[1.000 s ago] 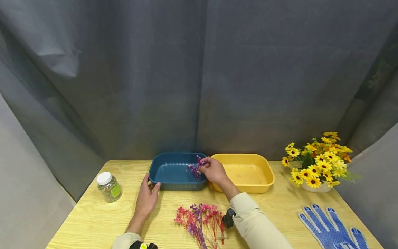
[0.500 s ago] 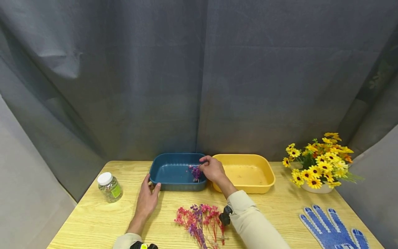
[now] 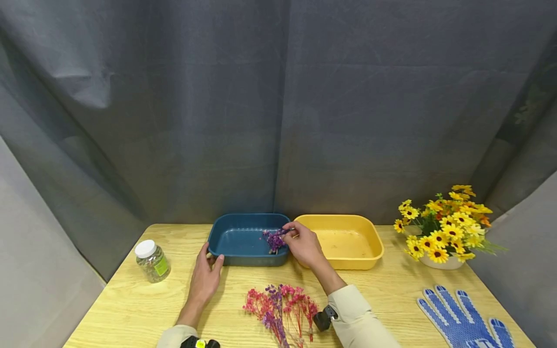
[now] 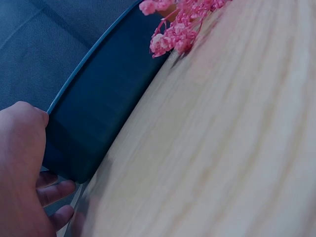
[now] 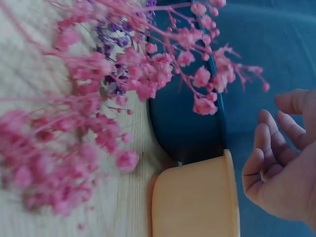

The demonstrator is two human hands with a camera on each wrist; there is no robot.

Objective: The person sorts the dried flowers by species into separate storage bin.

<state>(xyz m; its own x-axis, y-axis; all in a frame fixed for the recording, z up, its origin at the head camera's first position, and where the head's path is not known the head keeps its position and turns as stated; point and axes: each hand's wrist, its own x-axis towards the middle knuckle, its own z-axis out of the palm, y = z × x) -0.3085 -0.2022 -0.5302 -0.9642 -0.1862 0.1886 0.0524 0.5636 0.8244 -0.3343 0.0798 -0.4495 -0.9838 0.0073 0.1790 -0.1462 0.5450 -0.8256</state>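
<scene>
My left hand point(image 3: 205, 280) holds the near left corner of a dark blue basin point(image 3: 256, 261), its thumb at the front rim and its fingers round the side. In the left wrist view that hand point(image 4: 22, 168) is against the basin wall point(image 4: 98, 103). Over the basin's right end, my right hand point(image 3: 304, 246) pinches a sprig of purple dried flowers point(image 3: 275, 239) between thumb and index finger. The right wrist view shows this hand point(image 5: 291, 163) with bent fingers; the sprig is hidden there. Pink and purple dried flowers point(image 3: 278, 311) lie on the table before the basin.
A yellow basin point(image 3: 341, 264) stands right of the blue one. A white-capped jar point(image 3: 153, 262) is at the left. Yellow flowers in a white pot point(image 3: 444, 263) and a blue-white glove point(image 3: 467, 319) are at the right. A grey curtain point(image 3: 278, 106) hangs behind the table.
The purple sprig has gone from upright to lying lower in the blue basin. My right hand dipped toward it, then shifted slightly right. The left hand stays on the corner.
</scene>
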